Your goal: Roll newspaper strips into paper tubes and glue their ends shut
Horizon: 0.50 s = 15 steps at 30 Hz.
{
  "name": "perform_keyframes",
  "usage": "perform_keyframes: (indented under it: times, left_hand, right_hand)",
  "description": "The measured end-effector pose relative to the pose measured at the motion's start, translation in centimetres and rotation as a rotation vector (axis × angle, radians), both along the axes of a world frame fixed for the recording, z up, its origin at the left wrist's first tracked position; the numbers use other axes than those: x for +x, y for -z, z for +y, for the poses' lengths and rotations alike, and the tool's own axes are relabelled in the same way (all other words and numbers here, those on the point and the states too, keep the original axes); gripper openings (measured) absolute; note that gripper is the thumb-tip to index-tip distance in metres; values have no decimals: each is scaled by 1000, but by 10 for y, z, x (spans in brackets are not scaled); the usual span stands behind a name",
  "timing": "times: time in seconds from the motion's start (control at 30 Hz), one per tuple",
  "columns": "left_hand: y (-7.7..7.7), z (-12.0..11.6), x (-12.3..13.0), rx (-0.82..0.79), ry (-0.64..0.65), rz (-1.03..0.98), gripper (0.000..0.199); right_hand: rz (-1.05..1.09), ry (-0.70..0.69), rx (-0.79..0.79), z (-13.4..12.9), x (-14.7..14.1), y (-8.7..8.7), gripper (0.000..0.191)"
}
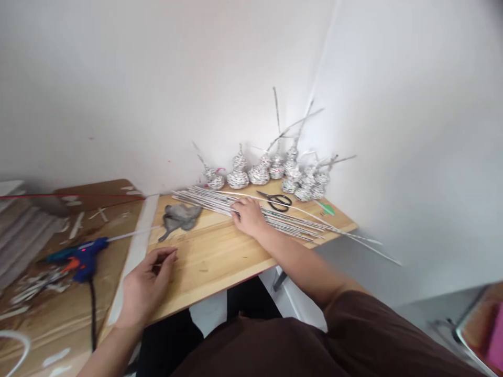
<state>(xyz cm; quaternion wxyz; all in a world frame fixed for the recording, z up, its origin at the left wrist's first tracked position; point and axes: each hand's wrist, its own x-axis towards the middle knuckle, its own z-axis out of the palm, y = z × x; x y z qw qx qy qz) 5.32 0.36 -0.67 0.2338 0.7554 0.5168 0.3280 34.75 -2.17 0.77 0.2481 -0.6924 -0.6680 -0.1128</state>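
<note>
My right hand (pixel 249 217) rests on a bundle of thin rolled-paper sticks (pixel 293 226), its fingers curled round some of them. How many it grips is hidden. My left hand (pixel 147 285) hovers over the front left of the wooden table, thumb and fingertips drawn together; whether something small is between them I cannot make out. Beyond it lies a crumpled grey cloth (pixel 181 217). Black-handled scissors (pixel 278 201) lie just behind the sticks. Along the wall stand several gourd-shaped woven paper pieces (pixel 238 175), some with loose stick ends poking up.
Left of the wooden table (pixel 204 262), a blue glue gun (pixel 87 259) with a glue stick and black cord lies on brown cardboard (pixel 118 251) among paper scraps. A green piece (pixel 327 208) sits near the right corner. Long sticks (pixel 367 244) overhang the right edge.
</note>
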Motion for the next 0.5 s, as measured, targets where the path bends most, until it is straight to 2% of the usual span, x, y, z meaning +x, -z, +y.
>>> perform_keyframes:
  times: [0.17, 0.27, 0.37, 0.5]
  left_hand:
    - [-5, 1, 0, -8, -9, 80, 28]
    - [-10, -1, -1, -3, 0, 132, 29]
    - [-9, -1, -3, -4, 21, 158, 33]
    - [-4, 2, -3, -11, 33, 75, 31]
  right_hand:
    - [66, 23, 25, 0, 14, -4, 29]
    - [116, 66, 60, -8, 17, -8, 31]
    - [170, 69, 133, -31, 19, -12, 22]
    - [133, 111, 86, -80, 35, -16, 18]
